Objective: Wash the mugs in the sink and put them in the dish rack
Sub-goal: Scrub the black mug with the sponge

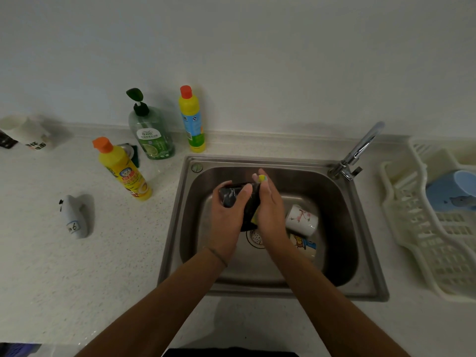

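Presently the sink (342, 202) holds a white mug (302, 220) and what appears to be another printed one beneath it, both unwashed, while one blue mug (448, 194) sits in the dish rack (412, 228). My left hand (229, 215) grips the black mug (229, 195) over the basin; my right hand (269, 210) presses a yellow sponge (262, 178) against it, fingers clamped on both.

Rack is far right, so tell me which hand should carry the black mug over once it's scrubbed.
Left, probably. The left hand already grips the black mug, while the right hand holds the sponge. The dish rack lies right, so it means reaching across.
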`<action>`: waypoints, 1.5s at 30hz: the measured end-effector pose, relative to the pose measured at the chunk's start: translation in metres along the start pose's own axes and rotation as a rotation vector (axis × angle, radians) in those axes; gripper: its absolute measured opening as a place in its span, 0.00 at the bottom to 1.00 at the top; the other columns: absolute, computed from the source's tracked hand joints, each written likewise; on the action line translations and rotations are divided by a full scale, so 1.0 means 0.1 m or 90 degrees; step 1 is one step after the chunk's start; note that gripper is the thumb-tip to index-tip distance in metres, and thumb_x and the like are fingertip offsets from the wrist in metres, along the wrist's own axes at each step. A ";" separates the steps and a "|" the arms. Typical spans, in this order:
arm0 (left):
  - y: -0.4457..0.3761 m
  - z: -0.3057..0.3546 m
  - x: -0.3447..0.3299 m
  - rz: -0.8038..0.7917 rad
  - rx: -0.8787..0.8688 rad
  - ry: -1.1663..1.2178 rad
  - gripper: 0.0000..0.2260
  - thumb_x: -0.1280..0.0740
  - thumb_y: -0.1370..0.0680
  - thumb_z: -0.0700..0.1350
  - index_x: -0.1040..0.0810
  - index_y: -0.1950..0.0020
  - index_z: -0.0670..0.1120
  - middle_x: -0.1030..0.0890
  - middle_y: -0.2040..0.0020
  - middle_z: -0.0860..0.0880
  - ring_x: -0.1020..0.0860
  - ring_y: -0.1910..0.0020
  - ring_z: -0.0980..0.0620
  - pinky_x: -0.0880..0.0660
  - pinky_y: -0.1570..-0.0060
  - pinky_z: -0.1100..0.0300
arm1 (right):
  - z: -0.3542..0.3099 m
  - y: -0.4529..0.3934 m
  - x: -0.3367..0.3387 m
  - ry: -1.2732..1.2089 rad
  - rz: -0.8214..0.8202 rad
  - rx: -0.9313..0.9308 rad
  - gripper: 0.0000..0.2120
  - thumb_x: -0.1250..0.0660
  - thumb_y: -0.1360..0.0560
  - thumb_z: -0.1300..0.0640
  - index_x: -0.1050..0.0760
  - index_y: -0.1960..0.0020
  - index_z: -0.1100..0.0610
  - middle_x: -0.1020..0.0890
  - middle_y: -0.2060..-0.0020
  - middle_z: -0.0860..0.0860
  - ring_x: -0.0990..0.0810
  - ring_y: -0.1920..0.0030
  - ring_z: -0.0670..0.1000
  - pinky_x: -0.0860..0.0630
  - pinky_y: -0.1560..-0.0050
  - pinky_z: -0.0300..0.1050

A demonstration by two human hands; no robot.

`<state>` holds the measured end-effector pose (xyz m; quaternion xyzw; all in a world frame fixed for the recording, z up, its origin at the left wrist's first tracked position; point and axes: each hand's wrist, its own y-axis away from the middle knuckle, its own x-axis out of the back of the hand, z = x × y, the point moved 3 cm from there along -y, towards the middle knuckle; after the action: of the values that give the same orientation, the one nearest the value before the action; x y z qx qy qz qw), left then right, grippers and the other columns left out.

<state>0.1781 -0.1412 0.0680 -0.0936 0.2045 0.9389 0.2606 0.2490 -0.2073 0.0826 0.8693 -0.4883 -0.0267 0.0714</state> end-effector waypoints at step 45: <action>0.09 0.03 -0.04 -0.029 0.038 0.006 0.17 0.29 0.21 0.51 0.25 0.34 0.48 0.19 0.39 0.44 0.18 0.43 0.47 0.19 0.57 0.62 | 0.01 0.33 -0.06 0.225 0.022 0.195 0.25 0.49 0.15 0.50 0.43 0.19 0.50 0.39 0.21 0.44 0.43 0.23 0.38 0.46 0.25 0.32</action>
<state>0.1766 -0.1486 0.0744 -0.0949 0.2316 0.9257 0.2835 0.2177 -0.2195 0.0859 0.8528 -0.4812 0.2014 0.0236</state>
